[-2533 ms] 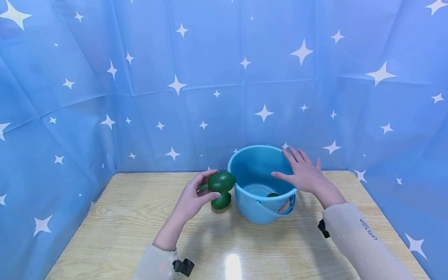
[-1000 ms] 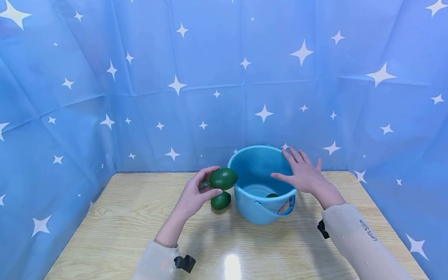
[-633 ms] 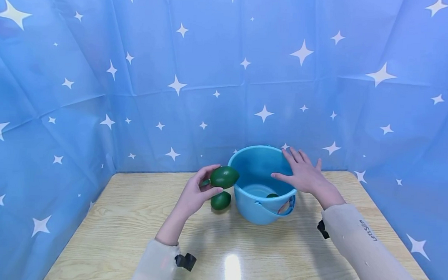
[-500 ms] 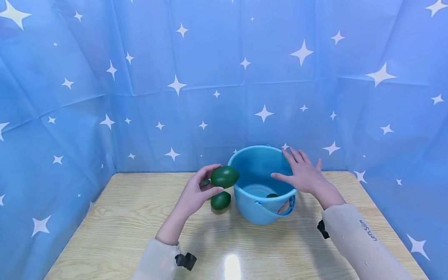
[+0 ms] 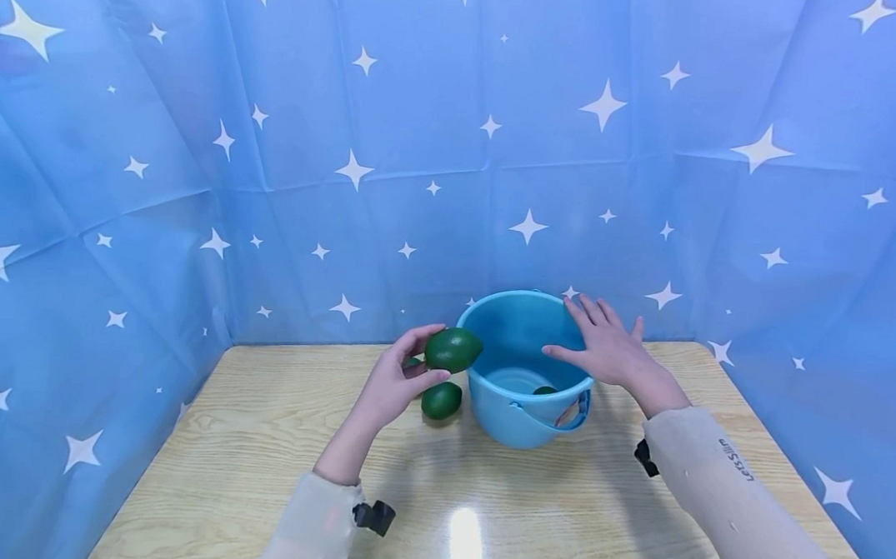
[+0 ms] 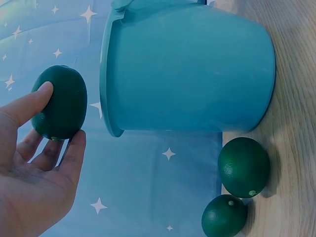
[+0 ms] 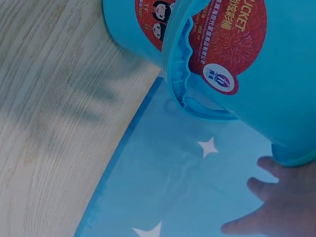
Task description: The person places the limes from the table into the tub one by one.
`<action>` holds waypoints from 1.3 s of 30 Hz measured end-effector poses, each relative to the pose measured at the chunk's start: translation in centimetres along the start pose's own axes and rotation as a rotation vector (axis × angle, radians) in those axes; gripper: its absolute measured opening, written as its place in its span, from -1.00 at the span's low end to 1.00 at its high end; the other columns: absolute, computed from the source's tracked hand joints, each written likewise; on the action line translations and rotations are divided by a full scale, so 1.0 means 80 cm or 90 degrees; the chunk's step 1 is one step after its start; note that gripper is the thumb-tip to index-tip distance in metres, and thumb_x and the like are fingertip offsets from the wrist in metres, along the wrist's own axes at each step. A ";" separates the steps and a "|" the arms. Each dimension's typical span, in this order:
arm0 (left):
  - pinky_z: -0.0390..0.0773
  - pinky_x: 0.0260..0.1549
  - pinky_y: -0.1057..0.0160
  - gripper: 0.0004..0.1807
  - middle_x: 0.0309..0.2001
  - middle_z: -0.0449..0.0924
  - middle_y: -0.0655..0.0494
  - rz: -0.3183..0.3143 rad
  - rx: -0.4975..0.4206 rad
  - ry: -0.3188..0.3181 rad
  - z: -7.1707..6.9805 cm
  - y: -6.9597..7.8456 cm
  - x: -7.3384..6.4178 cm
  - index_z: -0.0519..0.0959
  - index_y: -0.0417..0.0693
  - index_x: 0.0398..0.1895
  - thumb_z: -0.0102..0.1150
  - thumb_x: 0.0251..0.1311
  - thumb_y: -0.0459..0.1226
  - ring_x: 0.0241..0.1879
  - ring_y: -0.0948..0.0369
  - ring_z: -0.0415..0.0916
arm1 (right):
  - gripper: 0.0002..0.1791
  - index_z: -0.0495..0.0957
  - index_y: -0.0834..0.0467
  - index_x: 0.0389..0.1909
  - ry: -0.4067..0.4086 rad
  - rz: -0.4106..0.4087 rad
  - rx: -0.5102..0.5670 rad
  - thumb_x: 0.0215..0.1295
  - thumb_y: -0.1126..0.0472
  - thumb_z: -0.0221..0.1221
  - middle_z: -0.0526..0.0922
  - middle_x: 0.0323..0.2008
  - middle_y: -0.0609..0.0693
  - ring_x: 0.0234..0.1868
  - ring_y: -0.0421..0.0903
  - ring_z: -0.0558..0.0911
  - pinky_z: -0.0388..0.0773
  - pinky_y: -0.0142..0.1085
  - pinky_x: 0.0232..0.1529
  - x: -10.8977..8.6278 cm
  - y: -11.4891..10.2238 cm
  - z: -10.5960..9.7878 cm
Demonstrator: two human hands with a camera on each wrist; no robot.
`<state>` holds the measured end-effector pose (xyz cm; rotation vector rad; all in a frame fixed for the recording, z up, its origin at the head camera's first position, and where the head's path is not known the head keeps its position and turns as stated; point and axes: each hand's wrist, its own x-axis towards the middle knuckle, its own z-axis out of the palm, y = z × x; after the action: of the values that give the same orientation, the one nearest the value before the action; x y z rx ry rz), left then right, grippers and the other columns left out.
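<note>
We see the left hand (image 5: 397, 379) pinching a glossy dark-green oval fruit (image 5: 454, 350), likely for security, above the pale wood-grained tabletop (image 5: 260, 463) and beside a light-blue plastic bucket (image 5: 513, 420); the right hand (image 5: 614, 352) spreads wide at its opposite side, presumably steadying it.

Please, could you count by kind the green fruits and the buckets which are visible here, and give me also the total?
Blue bucket: 1
Green fruits: 4 (one in the left hand, two on the table, one partly visible inside the bucket)
Total: 5
</note>
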<state>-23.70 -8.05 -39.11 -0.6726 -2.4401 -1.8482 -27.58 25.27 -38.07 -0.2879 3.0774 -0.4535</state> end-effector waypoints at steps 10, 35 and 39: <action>0.58 0.23 0.09 -0.35 0.21 0.51 -0.08 0.001 -0.020 -0.013 0.000 0.006 0.004 0.36 -0.04 0.41 0.32 0.24 -0.35 0.20 0.04 0.49 | 0.15 -0.16 0.07 0.61 0.000 0.001 0.004 0.24 -0.51 0.03 -0.16 0.59 0.28 0.55 0.41 -0.19 -0.44 0.62 0.28 0.002 0.001 0.001; 0.54 0.25 -0.06 -0.35 0.15 0.54 -0.14 0.044 -0.031 -0.033 0.004 0.019 0.020 0.37 -0.08 0.40 0.31 0.23 -0.39 0.17 0.01 0.51 | 0.15 -0.16 0.06 0.61 0.001 0.005 0.004 0.23 -0.51 0.03 -0.15 0.59 0.27 0.56 0.41 -0.20 -0.43 0.62 0.29 0.002 0.003 0.002; 0.56 0.24 -0.01 -0.35 0.14 0.54 -0.13 0.045 -0.022 -0.033 0.004 0.019 0.022 0.37 -0.10 0.40 0.31 0.23 -0.38 0.16 0.02 0.51 | 0.15 -0.17 0.06 0.61 -0.001 0.005 0.005 0.24 -0.51 0.03 -0.16 0.59 0.27 0.56 0.41 -0.20 -0.44 0.61 0.29 0.002 0.004 0.002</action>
<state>-24.69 -6.89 -37.38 -0.8075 -2.3866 -1.8740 -27.81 25.45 -38.34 -0.2746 3.0728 -0.4652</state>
